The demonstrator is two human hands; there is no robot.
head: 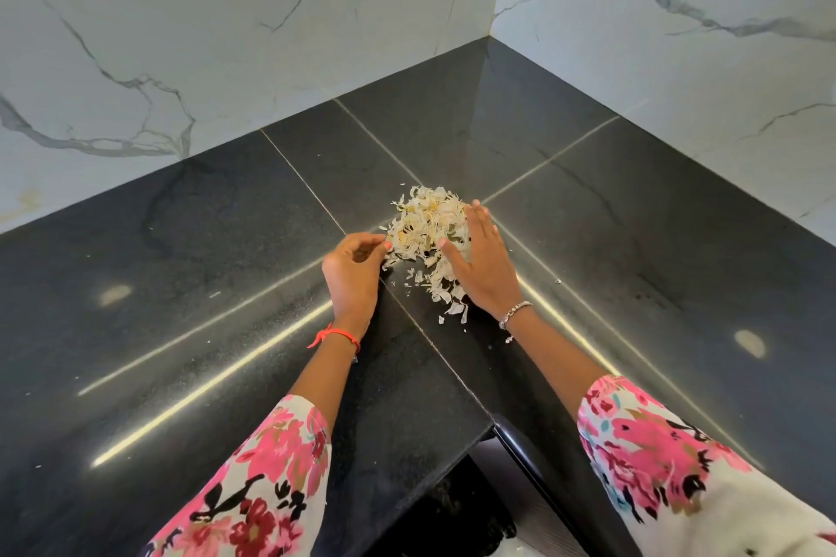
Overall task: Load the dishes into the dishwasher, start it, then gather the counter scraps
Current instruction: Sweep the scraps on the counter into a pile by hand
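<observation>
A heap of pale, papery peel scraps point(427, 224) lies on the black stone counter point(203, 267) near its inner corner. My left hand point(355, 269) sits at the heap's left edge with fingers curled inward, fingertips touching the scraps. My right hand point(482, 260) lies flat against the heap's right side, fingers straight, thumb in the scraps. A few loose flakes point(452, 308) trail toward me below the heap, between my wrists.
White marble walls point(226, 36) close the counter at the back and right. A single flake point(558, 281) lies right of my right hand. The counter's front corner edge point(491, 425) drops off between my forearms, with dark floor below.
</observation>
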